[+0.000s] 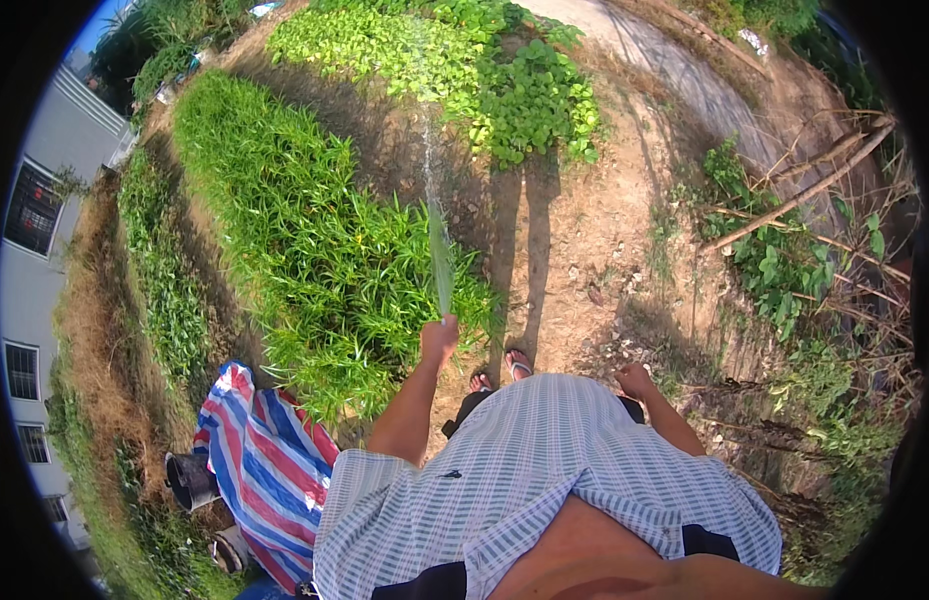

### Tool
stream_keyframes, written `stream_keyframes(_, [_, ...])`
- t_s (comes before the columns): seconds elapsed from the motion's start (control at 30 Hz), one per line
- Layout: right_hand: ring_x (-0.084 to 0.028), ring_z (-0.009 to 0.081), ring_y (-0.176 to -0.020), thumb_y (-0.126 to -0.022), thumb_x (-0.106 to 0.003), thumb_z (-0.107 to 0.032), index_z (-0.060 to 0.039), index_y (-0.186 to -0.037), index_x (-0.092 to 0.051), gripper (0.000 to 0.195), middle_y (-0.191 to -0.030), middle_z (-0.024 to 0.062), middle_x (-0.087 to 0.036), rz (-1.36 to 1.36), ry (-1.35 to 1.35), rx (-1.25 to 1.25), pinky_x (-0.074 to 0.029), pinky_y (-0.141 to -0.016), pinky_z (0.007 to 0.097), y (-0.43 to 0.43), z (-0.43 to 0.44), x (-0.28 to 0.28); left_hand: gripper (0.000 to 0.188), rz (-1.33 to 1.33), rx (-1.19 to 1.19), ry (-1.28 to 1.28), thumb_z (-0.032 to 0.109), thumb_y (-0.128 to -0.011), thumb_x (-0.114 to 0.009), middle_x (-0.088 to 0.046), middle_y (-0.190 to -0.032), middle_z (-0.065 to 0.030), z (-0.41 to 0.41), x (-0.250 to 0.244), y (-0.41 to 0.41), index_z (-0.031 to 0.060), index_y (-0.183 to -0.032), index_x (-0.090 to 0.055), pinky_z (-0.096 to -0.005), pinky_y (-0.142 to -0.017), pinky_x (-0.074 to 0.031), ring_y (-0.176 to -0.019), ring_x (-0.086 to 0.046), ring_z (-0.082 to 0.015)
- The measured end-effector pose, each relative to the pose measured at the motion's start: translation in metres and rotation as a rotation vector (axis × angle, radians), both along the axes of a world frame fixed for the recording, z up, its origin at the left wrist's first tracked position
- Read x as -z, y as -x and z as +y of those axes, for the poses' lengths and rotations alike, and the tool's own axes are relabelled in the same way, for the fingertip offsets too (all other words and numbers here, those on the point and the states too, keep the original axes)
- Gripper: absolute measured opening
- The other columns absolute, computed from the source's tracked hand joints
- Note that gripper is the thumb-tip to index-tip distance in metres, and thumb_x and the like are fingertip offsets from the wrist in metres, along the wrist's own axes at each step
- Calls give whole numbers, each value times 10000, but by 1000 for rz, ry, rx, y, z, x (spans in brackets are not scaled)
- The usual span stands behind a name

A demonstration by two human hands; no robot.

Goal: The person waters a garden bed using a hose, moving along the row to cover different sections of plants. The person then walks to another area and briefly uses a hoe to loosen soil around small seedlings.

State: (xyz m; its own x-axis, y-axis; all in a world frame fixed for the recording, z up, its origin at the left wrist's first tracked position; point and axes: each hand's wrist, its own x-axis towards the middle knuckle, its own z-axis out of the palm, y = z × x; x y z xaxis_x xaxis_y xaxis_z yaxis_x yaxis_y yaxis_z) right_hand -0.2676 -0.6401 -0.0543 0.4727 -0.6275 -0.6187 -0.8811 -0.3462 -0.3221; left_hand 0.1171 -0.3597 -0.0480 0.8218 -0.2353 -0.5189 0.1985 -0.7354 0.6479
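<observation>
My left hand (439, 339) is closed around a hose end, most of which the fingers hide. A spray of water (439, 255) leaves it and rises up the picture past a bed of narrow-leaved green plants (284, 202), towards broad-leaved plants (434, 45). My right hand (635, 381) hangs by my hip with curled fingers, over dry soil; whether it holds anything is not visible. My feet in flip-flops (518, 366) stand on the bare earth path.
A striped red, white and blue tarp (265, 472) lies at lower left beside a black bucket (190, 481). Dry branches and poles (802, 187) lean at the right, near a pale path (659, 52). A building (48, 172) with barred windows stands at far left.
</observation>
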Motion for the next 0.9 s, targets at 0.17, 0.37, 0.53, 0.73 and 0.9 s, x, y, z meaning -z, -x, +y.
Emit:
stream_keyframes(0.17, [-629, 362, -889, -755, -589, -330, 24, -888, -675, 388, -911, 243, -646, 33, -2, -24, -493, -794, 412, -5, 3, -8, 564, -43, 32, -3, 438, -840, -488, -606, -653, -266, -1, 1, 5, -91, -707, -629, -451, -589, -465, -630, -627, -380])
stream_keyframes(0.37, [-626, 372, -874, -750, -576, -329, 21, -868, -673, 381, -877, 248, -643, -11, -3, 16, -493, -789, 416, 0, 4, -5, 564, -57, 64, -101, 431, -836, -472, -612, -715, -299, -4, 2, 9, -101, -755, -641, -459, -639, -481, -704, -638, -412])
stream_keyframes(0.53, [-625, 373, -874, -757, -563, -325, 25, -872, -674, 384, -904, 246, -642, -51, 28, -8, -493, -789, 422, 7, 3, 2, 585, 3, 70, -74, 455, -822, -465, -618, -743, -304, -5, 1, 13, -100, -783, -645, -461, -683, -491, -752, -641, -417])
stream_keyframes(0.73, [-624, 357, -912, -763, -564, -328, 8, -926, -679, 391, -938, 236, -647, 47, -3, -81, -489, -815, 412, 5, -1, 3, 601, -10, 77, -119, 467, -819, -455, -621, -769, -308, -9, -18, 18, -103, -804, -644, -453, -718, -496, -794, -641, -418])
stream_keyframes(0.9, [-650, 280, -724, -775, -577, -313, 17, -862, -665, 352, -757, 183, -659, -64, 64, -30, -504, -691, 383, 12, 3, 8, 603, -19, 113, -102, 463, -818, -454, -617, -779, -318, -10, -21, 23, -110, -812, -641, -454, -718, -498, -802, -642, -416])
